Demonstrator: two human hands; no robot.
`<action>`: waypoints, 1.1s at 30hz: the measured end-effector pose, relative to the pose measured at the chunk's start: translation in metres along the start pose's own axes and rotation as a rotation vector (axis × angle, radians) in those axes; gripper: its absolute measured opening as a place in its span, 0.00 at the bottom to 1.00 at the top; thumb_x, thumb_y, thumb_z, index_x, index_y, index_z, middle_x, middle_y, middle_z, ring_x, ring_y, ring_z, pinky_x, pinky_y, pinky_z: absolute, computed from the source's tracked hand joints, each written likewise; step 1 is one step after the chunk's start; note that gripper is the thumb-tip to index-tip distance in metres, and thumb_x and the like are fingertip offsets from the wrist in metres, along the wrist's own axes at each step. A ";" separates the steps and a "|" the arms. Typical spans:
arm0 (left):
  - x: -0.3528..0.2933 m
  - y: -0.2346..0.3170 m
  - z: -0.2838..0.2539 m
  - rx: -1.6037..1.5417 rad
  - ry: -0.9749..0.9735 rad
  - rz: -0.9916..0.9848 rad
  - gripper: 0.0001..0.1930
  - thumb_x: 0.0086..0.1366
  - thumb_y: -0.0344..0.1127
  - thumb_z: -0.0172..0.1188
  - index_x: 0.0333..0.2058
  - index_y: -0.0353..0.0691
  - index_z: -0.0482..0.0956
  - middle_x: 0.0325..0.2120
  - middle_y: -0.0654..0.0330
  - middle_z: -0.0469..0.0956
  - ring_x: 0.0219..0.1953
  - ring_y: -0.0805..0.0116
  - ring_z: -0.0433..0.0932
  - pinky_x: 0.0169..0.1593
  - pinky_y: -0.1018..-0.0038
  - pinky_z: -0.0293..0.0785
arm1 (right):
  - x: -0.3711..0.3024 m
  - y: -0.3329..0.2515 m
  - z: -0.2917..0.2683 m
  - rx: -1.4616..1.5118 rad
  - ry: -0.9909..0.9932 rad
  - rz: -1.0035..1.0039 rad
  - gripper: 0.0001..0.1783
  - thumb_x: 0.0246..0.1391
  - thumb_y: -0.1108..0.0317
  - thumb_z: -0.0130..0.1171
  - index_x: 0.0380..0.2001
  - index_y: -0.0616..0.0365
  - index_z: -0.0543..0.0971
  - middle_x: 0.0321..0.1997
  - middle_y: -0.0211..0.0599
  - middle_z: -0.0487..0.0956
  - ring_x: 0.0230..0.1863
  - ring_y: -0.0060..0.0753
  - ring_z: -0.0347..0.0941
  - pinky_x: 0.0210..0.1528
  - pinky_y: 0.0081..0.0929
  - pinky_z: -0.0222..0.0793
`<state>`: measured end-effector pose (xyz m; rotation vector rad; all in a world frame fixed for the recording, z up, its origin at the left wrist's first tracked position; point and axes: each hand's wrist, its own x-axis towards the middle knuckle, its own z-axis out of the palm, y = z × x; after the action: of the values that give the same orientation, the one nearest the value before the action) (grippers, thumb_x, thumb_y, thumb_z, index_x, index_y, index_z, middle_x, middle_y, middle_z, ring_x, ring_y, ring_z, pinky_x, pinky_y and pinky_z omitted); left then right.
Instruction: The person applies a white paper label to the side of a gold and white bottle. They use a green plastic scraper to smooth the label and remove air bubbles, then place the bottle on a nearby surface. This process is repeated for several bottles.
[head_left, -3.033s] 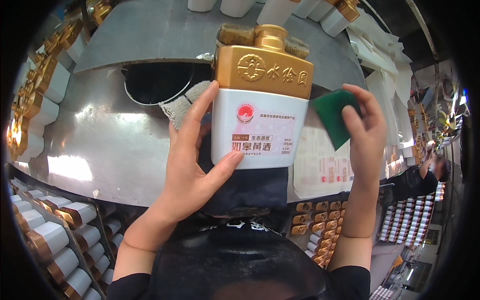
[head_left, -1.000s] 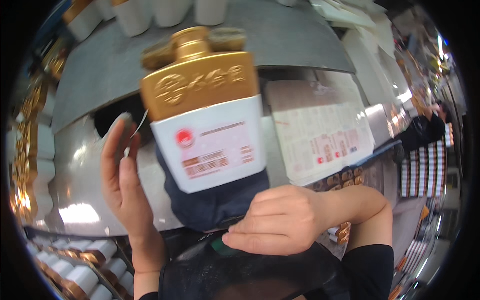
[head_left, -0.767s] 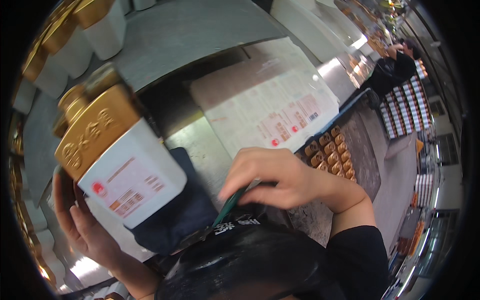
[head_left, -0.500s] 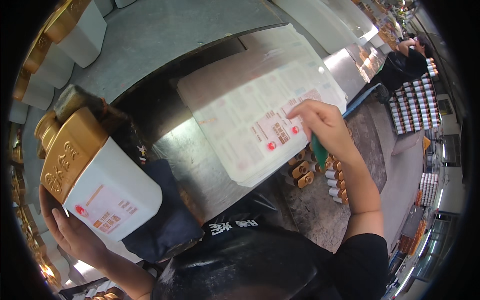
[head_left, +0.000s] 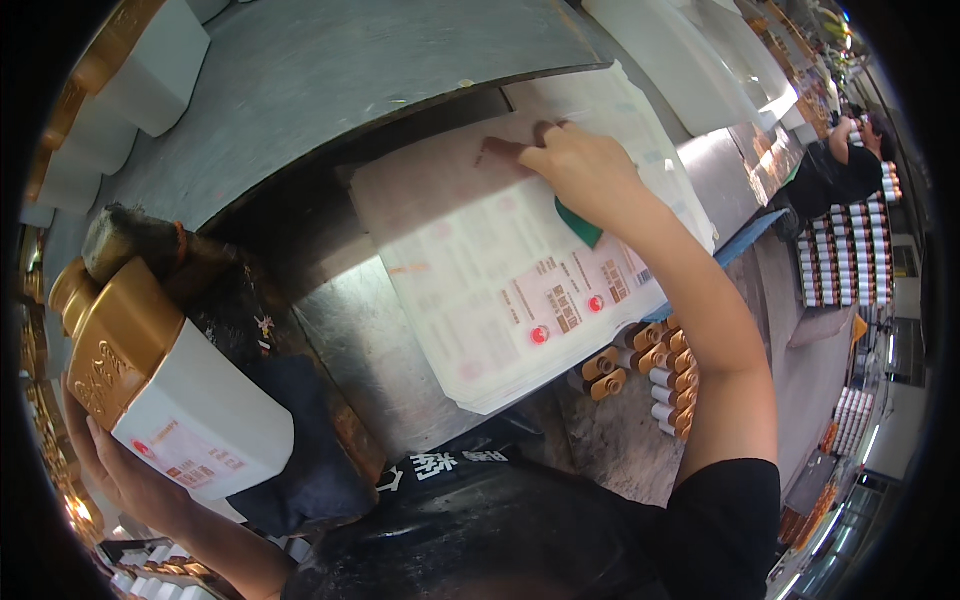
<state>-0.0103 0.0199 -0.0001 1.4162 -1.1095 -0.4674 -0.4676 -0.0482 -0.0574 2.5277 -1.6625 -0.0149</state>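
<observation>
A white ceramic bottle [head_left: 215, 405] with a gold shoulder and neck lies tilted on a dark cloth pad [head_left: 315, 470] at the left. My left hand [head_left: 115, 465] is closed around its outer lower side, with some fingers hidden behind it. On its white face sits a small printed decal [head_left: 185, 460] in red and brown. My right hand [head_left: 575, 170] is over a stack of pale translucent sheets [head_left: 430, 330], its fingertips bent down at their far part. A flat green piece [head_left: 577, 224] is tucked in that palm. Printed decals [head_left: 565, 300] show on the sheets nearer me.
A dark block [head_left: 135, 240] stands by the bottle's neck. Several larger white and gold bottles [head_left: 165, 70] stand at the far left. Small bottles [head_left: 675, 375] lie below the bench on the right. At the far right a person [head_left: 845, 170] works near stacked bottles [head_left: 850, 255].
My right hand has moved up and left across the sheets, away from the near decals. The bottle and my left hand sit slightly lower and farther left in view.
</observation>
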 end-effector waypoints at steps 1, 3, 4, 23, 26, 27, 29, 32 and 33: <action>0.002 -0.003 -0.002 -0.027 -0.016 0.003 0.22 0.71 0.35 0.42 0.61 0.33 0.62 0.57 0.50 0.68 0.54 0.65 0.74 0.56 0.72 0.71 | 0.012 0.007 0.004 -0.017 0.049 -0.086 0.27 0.49 0.74 0.49 0.50 0.33 0.78 0.36 0.37 0.79 0.40 0.44 0.76 0.38 0.37 0.74; 0.001 -0.005 -0.005 -0.080 -0.050 0.008 0.22 0.71 0.35 0.42 0.61 0.32 0.62 0.57 0.50 0.69 0.53 0.66 0.74 0.55 0.72 0.72 | 0.032 0.024 0.018 0.103 0.109 -0.069 0.25 0.50 0.74 0.49 0.49 0.35 0.78 0.40 0.35 0.79 0.43 0.44 0.75 0.42 0.36 0.74; 0.001 -0.007 -0.006 -0.100 -0.066 0.007 0.22 0.71 0.34 0.42 0.61 0.32 0.62 0.56 0.50 0.69 0.53 0.66 0.74 0.55 0.71 0.72 | 0.043 0.029 0.021 0.164 0.137 -0.061 0.24 0.51 0.74 0.49 0.49 0.36 0.78 0.43 0.34 0.80 0.45 0.43 0.75 0.44 0.36 0.74; 0.025 -0.011 -0.007 -0.125 -0.263 0.232 0.18 0.70 0.31 0.44 0.56 0.33 0.70 0.53 0.53 0.73 0.55 0.68 0.72 0.58 0.74 0.68 | 0.030 -0.063 -0.043 0.283 0.198 0.288 0.07 0.52 0.68 0.61 0.30 0.60 0.77 0.18 0.35 0.74 0.20 0.29 0.71 0.26 0.25 0.65; 0.037 -0.002 -0.009 -0.084 -0.352 0.272 0.17 0.70 0.32 0.45 0.55 0.35 0.73 0.52 0.56 0.74 0.55 0.71 0.71 0.58 0.76 0.65 | 0.048 -0.132 -0.122 1.060 0.042 0.206 0.06 0.52 0.70 0.62 0.27 0.61 0.78 0.19 0.23 0.75 0.21 0.09 0.69 0.23 0.11 0.61; 0.042 0.004 -0.007 -0.038 -0.323 0.332 0.17 0.70 0.33 0.46 0.53 0.35 0.75 0.50 0.57 0.75 0.51 0.74 0.71 0.56 0.79 0.64 | 0.055 -0.158 -0.147 1.201 0.064 0.130 0.04 0.55 0.73 0.58 0.29 0.61 0.77 0.21 0.24 0.75 0.17 0.07 0.63 0.22 0.07 0.56; 0.049 0.018 -0.003 -0.005 -0.388 0.353 0.16 0.71 0.35 0.46 0.49 0.35 0.77 0.45 0.60 0.77 0.45 0.75 0.70 0.51 0.80 0.63 | 0.072 -0.190 -0.174 1.332 0.104 0.029 0.05 0.55 0.71 0.58 0.29 0.61 0.78 0.23 0.24 0.75 0.19 0.07 0.64 0.23 0.07 0.57; 0.060 0.033 -0.005 0.108 -0.530 0.334 0.19 0.73 0.42 0.41 0.43 0.35 0.78 0.41 0.59 0.78 0.50 0.73 0.70 0.58 0.75 0.58 | 0.104 -0.216 -0.183 1.390 0.110 -0.080 0.07 0.54 0.68 0.61 0.31 0.61 0.80 0.25 0.24 0.77 0.22 0.06 0.65 0.24 0.07 0.57; 0.066 0.038 -0.006 0.158 -0.567 0.383 0.19 0.73 0.43 0.41 0.41 0.35 0.78 0.39 0.60 0.78 0.48 0.72 0.69 0.56 0.74 0.58 | 0.115 -0.218 -0.179 1.369 0.100 -0.088 0.08 0.54 0.67 0.62 0.32 0.61 0.81 0.25 0.24 0.78 0.23 0.06 0.65 0.24 0.07 0.58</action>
<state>0.0125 -0.0245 0.0578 1.1873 -1.8688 -0.5251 -0.2094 -0.0519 0.1045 3.2364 -1.7960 1.7428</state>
